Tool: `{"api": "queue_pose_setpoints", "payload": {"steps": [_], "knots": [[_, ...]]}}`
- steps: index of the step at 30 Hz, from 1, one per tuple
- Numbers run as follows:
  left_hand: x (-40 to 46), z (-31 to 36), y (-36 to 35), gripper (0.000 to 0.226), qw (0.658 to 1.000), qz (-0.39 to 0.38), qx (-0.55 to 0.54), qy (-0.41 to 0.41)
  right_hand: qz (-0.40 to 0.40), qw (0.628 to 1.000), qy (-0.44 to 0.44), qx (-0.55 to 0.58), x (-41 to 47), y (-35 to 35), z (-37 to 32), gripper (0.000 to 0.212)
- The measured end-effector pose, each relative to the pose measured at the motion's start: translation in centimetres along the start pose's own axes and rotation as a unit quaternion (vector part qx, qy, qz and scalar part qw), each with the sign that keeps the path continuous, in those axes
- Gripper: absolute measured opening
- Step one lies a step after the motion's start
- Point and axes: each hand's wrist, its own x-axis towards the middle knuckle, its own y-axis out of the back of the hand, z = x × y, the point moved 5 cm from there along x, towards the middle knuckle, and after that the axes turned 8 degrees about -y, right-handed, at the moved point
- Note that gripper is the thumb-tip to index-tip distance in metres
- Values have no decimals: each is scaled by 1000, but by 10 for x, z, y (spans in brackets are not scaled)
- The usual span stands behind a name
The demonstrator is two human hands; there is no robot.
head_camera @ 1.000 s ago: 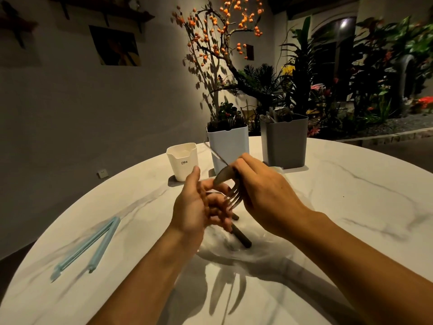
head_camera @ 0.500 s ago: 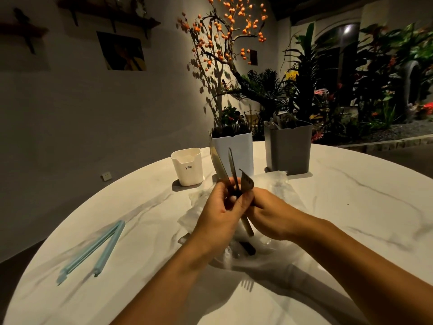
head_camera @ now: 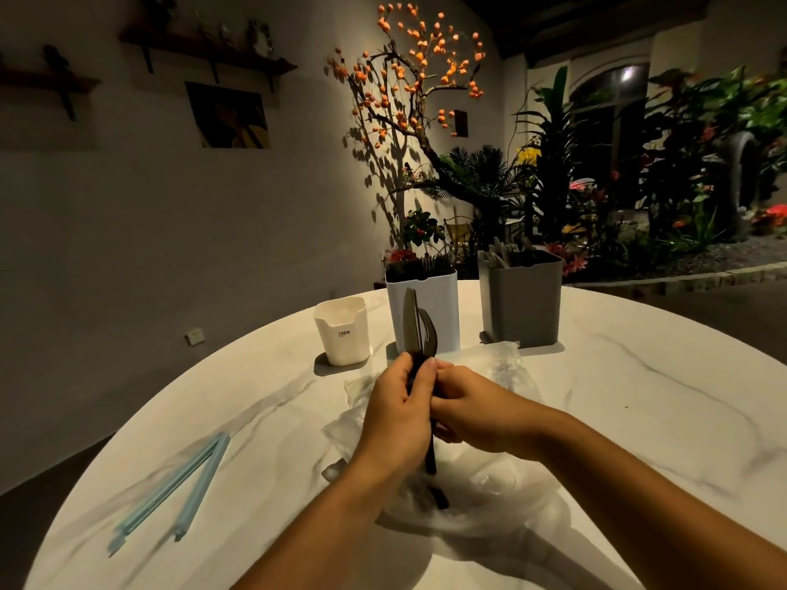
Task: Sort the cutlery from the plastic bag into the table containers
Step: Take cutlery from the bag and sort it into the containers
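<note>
Since a moment earlier, both hands had squared the cutlery point(head_camera: 415, 330) upright at the table's center; left hand point(head_camera: 398, 413) and right hand point(head_camera: 477, 413) gripped it, fingers curled. Pieces could slip from the loose bundle onto the bag point(head_camera: 502, 500) at 6 o'clock.

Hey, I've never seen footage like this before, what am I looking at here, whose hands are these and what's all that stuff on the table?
There is no machine here. The picture comes from a wide-angle camera worn on a person's head, looking forward and down, so the two bare arms reaching in are the wearer's own. The left hand and the right hand together grip a bunch of cutlery, blades pointing up, above a clear plastic bag lying on the round marble table. Behind stand three containers: a small cream cup, a tall white container and a grey container with cutlery already in it. At the left lies a pale blue bag clip.
</note>
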Motion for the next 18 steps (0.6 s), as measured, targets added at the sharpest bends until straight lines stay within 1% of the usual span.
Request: {"api": "queue_pose_setpoints", "payload": {"steps": [2, 4, 7, 9, 11, 13, 15, 18], "knots": [[4, 5, 0, 50, 1000, 7, 15, -1, -10, 1000, -2, 10, -1, 3, -7, 17], [7, 16, 0, 43, 1000, 13, 21, -13, -14, 1000, -5, 17, -4, 8, -15, 16], [13, 29, 5, 33, 998, 45, 31, -33, -33, 998, -26, 40, -7, 17, -21, 16], [19, 37, 11, 30, 997, 62, 26, -40, -29, 998, -50, 8, -9, 26, -22, 21], [26, 40, 13, 31, 997, 61, 5, -45, 23, 994, -71, -77, -9, 38, -23, 27], [30, 43, 12, 28, 997, 49, -42, -39, 102, 986, -69, -114, -8, 55, -29, 28], [33, 44, 9, 24, 997, 35, -57, -35, 169, 980, -42, -91, -8, 70, -40, 25], [39, 49, 2, 16, 998, 10, -35, -46, 215, 976, 17, -45, -6, 82, -59, 24]]}}
